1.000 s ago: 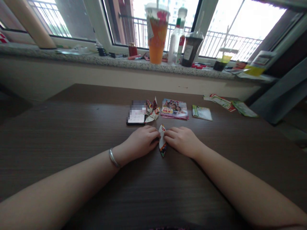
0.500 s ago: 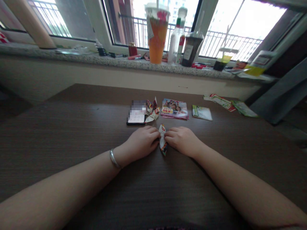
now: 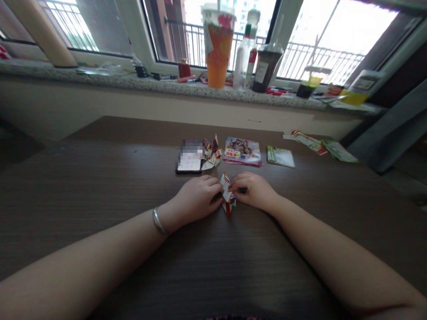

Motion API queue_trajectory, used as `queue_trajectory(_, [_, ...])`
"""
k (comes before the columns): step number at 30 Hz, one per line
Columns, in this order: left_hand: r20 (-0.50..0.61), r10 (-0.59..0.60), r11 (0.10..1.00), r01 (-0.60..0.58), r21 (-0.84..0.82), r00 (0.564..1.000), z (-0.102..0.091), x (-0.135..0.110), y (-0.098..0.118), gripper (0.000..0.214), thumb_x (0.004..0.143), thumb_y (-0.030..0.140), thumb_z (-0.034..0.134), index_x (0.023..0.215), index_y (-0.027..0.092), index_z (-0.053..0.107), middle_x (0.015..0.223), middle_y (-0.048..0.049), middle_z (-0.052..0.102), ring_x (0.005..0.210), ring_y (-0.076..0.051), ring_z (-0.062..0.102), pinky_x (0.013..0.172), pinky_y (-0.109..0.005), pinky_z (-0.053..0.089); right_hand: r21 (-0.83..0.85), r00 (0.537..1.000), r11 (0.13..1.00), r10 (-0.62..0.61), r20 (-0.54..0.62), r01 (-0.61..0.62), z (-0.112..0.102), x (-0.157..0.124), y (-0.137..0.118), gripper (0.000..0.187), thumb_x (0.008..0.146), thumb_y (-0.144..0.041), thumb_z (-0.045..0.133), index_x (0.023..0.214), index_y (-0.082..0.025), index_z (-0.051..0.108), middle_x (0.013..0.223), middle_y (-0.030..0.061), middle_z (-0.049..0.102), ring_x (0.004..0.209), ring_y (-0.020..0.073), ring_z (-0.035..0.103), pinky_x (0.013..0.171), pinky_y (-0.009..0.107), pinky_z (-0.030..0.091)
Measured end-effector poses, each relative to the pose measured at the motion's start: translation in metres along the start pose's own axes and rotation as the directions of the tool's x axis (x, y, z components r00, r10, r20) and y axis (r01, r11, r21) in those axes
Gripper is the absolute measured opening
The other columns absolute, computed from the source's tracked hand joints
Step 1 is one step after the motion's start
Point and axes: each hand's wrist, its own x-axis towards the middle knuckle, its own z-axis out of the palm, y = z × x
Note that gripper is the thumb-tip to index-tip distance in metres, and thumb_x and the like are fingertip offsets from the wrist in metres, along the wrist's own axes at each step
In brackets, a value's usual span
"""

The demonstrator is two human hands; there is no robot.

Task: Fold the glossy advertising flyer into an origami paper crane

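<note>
A small folded piece of printed paper point(image 3: 227, 195), red, white and green, lies on the dark wooden table point(image 3: 100, 186) between my hands. My left hand point(image 3: 196, 198), a silver bracelet on its wrist, has its fingers curled onto the paper's left edge. My right hand point(image 3: 255, 191) pinches the paper's right side with bent fingers. Both hands rest on the tabletop.
Behind my hands lie a phone point(image 3: 191, 156), a folded paper figure point(image 3: 212, 156), a stack of printed leaflets point(image 3: 243, 151) and more leaflets point(image 3: 280, 156) to the right. The stone windowsill point(image 3: 100, 79) carries an orange drink cup point(image 3: 218, 46), a bottle point(image 3: 246, 51) and a dark cup point(image 3: 267, 66).
My right hand has drawn in and lifted a flap of the paper's right side; the piece now looks shorter and bunched. My left hand has stayed put.
</note>
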Motion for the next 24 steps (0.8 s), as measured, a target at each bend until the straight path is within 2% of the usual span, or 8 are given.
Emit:
queue_trajectory(6, [-0.008, 0.109, 0.988, -0.107, 0.112, 0.994, 0.003, 0.0, -0.004, 0.018, 0.09, 0.026, 0.051, 0.086, 0.016, 0.066, 0.085, -0.0073, 0.066, 0.08, -0.019, 0.061, 0.073, -0.032, 0.049, 0.074, 1.0, 0.997, -0.02, -0.018, 0.021, 0.003, 0.001, -0.004, 0.006, 0.078, -0.014, 0.066, 0.078, -0.019, 0.069, 0.086, 0.0031, 0.071, 0.084, 0.0156, 0.063, 0.08, 0.03, 0.046])
queue_trajectory(11, [-0.012, 0.124, 0.982, -0.121, 0.148, 0.992, 0.001, 0.001, -0.004, 0.015, 0.088, 0.025, 0.054, 0.081, 0.016, 0.064, 0.084, -0.0065, 0.066, 0.08, -0.019, 0.06, 0.073, -0.033, 0.048, -0.085, 1.0, 0.996, 0.0, 0.021, 0.002, 0.001, -0.001, -0.013, 0.007, 0.079, -0.015, 0.062, 0.082, -0.019, 0.067, 0.085, 0.0036, 0.067, 0.084, 0.0173, 0.059, 0.074, 0.028, 0.043])
queue_trajectory(16, [-0.041, 0.093, 0.992, -0.089, 0.094, 0.995, -0.001, 0.002, -0.004, 0.015, 0.087, 0.024, 0.056, 0.078, 0.017, 0.064, 0.081, -0.0061, 0.066, 0.078, -0.019, 0.059, 0.072, -0.033, 0.047, -0.286, 0.997, 0.956, -0.043, 0.064, 0.06, 0.001, -0.002, -0.022, 0.011, 0.085, -0.024, 0.058, 0.085, -0.018, 0.067, 0.085, 0.0054, 0.065, 0.078, 0.0175, 0.056, 0.069, 0.03, 0.039])
queue_trajectory(20, [-0.071, 0.024, 0.999, -0.026, -0.021, 0.997, 0.004, 0.003, -0.008, 0.007, 0.082, 0.02, 0.061, 0.078, 0.018, 0.066, 0.079, -0.0042, 0.065, 0.077, -0.018, 0.06, 0.073, -0.032, 0.048, -0.29, 0.998, 0.955, -0.042, 0.053, 0.056, 0.002, -0.001, -0.022, 0.01, 0.085, -0.023, 0.059, 0.085, -0.018, 0.068, 0.085, 0.0049, 0.065, 0.079, 0.0172, 0.056, 0.071, 0.029, 0.038])
queue_trajectory(24, [-0.104, -0.011, 0.994, -0.001, -0.112, 0.995, 0.009, 0.003, -0.012, 0.003, 0.08, 0.018, 0.062, 0.078, 0.018, 0.064, 0.084, -0.0045, 0.065, 0.088, -0.019, 0.06, 0.083, -0.033, 0.049, -0.289, 0.999, 0.957, -0.011, 0.036, 0.021, 0.005, 0.0, -0.02, 0.008, 0.083, -0.023, 0.061, 0.083, -0.018, 0.067, 0.084, 0.0045, 0.066, 0.081, 0.018, 0.057, 0.072, 0.03, 0.037])
